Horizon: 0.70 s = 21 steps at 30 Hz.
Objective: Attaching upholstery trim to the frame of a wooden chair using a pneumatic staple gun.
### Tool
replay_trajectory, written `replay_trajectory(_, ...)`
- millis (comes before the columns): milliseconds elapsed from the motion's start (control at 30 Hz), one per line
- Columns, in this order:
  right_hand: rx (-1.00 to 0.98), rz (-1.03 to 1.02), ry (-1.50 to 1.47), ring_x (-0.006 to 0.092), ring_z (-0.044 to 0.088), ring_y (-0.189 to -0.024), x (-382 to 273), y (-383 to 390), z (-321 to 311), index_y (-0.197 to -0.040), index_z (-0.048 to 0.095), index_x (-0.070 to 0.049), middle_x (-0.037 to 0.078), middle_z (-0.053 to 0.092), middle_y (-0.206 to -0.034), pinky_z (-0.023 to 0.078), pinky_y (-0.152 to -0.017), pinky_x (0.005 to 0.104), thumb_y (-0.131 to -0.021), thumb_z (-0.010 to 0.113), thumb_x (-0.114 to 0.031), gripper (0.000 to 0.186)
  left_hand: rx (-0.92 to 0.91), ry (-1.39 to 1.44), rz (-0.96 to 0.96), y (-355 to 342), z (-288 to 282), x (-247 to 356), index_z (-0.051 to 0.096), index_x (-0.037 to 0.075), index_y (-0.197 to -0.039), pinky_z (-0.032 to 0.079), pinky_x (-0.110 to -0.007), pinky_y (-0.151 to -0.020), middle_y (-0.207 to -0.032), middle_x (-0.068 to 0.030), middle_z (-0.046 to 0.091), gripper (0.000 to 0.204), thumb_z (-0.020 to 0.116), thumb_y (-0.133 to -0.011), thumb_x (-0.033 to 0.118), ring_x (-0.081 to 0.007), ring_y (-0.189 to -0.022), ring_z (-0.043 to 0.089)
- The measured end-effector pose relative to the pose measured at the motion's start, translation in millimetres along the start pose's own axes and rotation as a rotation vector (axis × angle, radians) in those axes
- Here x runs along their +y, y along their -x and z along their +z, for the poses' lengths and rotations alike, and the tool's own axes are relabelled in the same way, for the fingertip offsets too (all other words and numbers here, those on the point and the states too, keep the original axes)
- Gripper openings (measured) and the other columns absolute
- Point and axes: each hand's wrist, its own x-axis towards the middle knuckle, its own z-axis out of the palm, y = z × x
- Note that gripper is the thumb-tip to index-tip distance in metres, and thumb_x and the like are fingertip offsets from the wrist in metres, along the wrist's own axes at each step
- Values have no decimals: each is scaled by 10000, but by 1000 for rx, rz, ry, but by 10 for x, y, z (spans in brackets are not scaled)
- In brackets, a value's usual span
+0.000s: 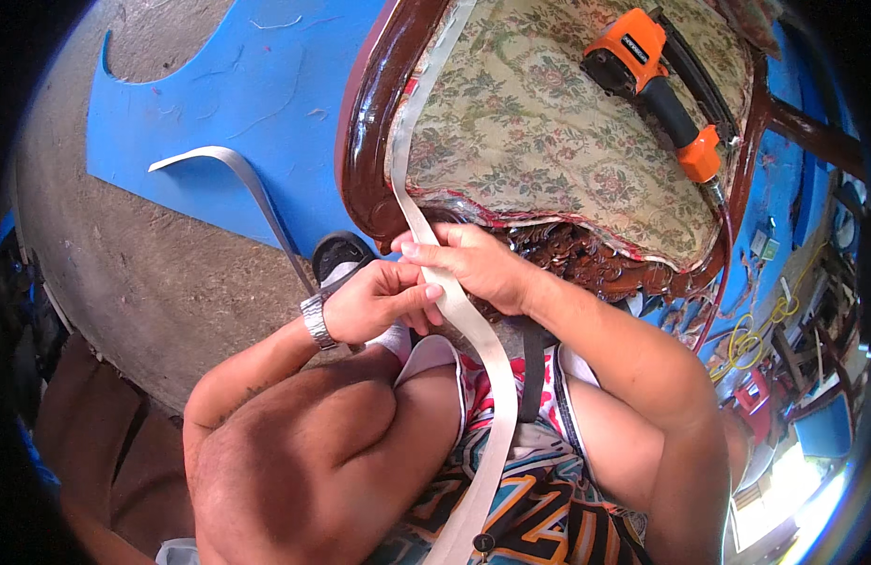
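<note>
A long cream webbing strap point(496, 395) runs from the upholstered chair seat's left edge down across my lap. My left hand point(383, 301), below a metal watch, pinches it with the thumb on top. My right hand point(468, 264) grips it just above, at the corner of the carved, glossy wooden frame point(355, 141). The seat point(539, 122) has floral fabric with a frayed red and white edge. An orange and black pneumatic gun point(633, 56) with a red hose lies on the seat's upper right.
Blue panels point(171, 104) lie on the concrete floor point(124, 264), with a curled end of strap point(219, 165) over the left one. My sandalled foot point(339, 254) is beside the frame. Brown material point(96, 424) lies lower left. Yellow hose point(746, 344) and assorted scraps crowd the right.
</note>
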Motion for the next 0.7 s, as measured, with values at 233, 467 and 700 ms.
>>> replay_trajectory(233, 199, -199, -212, 136, 623, -725, 4, -298, 175, -1030, 587, -8, 70, 632, -807, 508, -620, 257, -939, 584, -322, 327, 51, -613, 27, 117, -73, 284, 674, 26, -863, 495, -285, -603, -693, -70, 652, 265, 602, -928, 273, -135, -612, 614)
replay_trajectory(467, 578, -501, 36, 97, 556, -483, 68, -349, 437, -815, 622, -18, 29, 611, -685, 441, -453, 227, -930, 590, -228, 242, 570, -1474, 570, 266, -319, 1140, 696, 100, -881, 427, -347, -761, -815, -40, 586, 128, 718, -764, 146, -210, -772, 541)
replay_trajectory(700, 620, -479, -312, 79, 537, -489, 95, -388, 536, -960, 613, -10, 36, 595, -690, 413, -439, 216, -937, 589, -228, 220, 176, -2041, 704, -270, -428, 1410, 710, 222, -836, 362, -342, -859, -951, 13, 523, 143, 679, -698, 211, -186, -984, 462)
